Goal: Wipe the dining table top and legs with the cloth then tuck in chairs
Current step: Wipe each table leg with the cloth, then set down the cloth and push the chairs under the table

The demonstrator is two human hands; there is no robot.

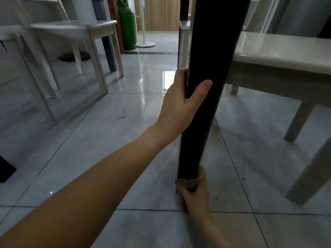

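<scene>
A black table leg (206, 51) runs down the middle of the view to the tiled floor. My left hand (180, 102) grips the leg about halfway up, thumb across its front face and fingers behind it. At the foot of the leg, my right hand (195, 197) holds a brown cloth (188, 183) wrapped around the leg's bottom end. The table top is out of view.
A white chair (279, 56) stands close on the right of the leg. Two more white chairs (75, 31) stand at the left. A green gas cylinder (127, 27) and a fan base (146, 44) are at the back. Glossy grey floor tiles (107, 140) lie between.
</scene>
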